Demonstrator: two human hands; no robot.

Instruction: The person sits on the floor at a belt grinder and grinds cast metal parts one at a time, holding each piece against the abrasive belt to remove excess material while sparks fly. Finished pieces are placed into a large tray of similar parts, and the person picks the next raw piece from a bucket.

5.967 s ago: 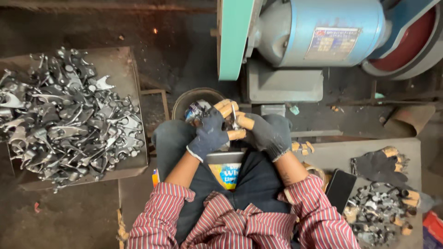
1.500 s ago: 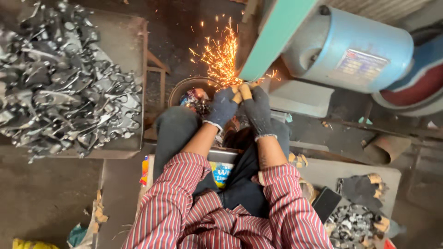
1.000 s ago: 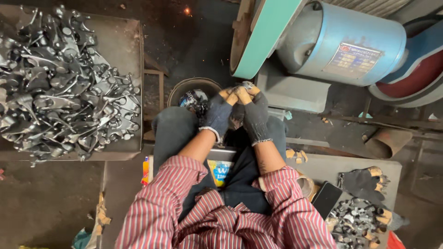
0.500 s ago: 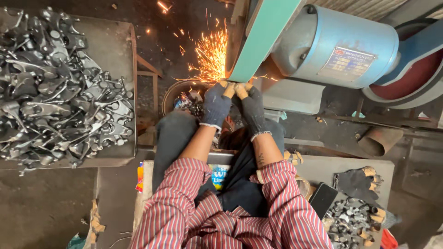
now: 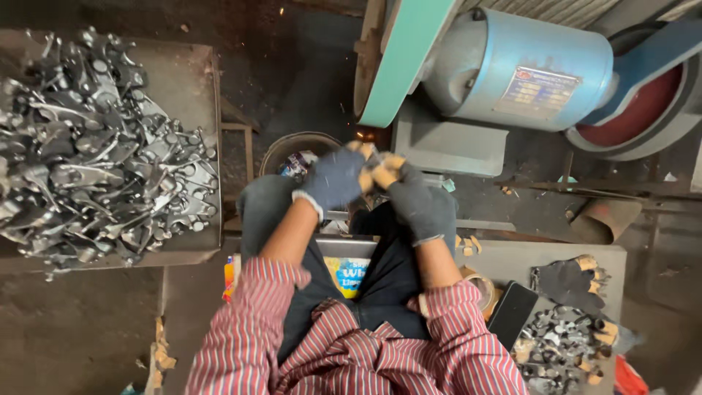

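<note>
- Left hand (image 5: 335, 178) and right hand (image 5: 418, 201), both gloved, are pinching one small part between the fingertips, just below the green sanding belt (image 5: 401, 62); part mostly hidden.
- Big heap of metal parts (image 5: 95, 153) is waiting on the left tray (image 5: 191, 88); small pile (image 5: 559, 347) is lying at the right, so judging early.

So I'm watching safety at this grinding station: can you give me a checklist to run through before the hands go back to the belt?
1. Dark knit gloves on left hand and right hand: ok.
2. Small part held between both hands' fingertips: cannot tell, it is hidden.
3. Hands apart from the green sanding belt: ok.
4. Striped shirt cuffs pushed up the forearms: ok.
5. Round dark bucket below the belt: ok.
6. Black phone beside the knee on the grey tray: not ok, exposed to sparks.
</note>
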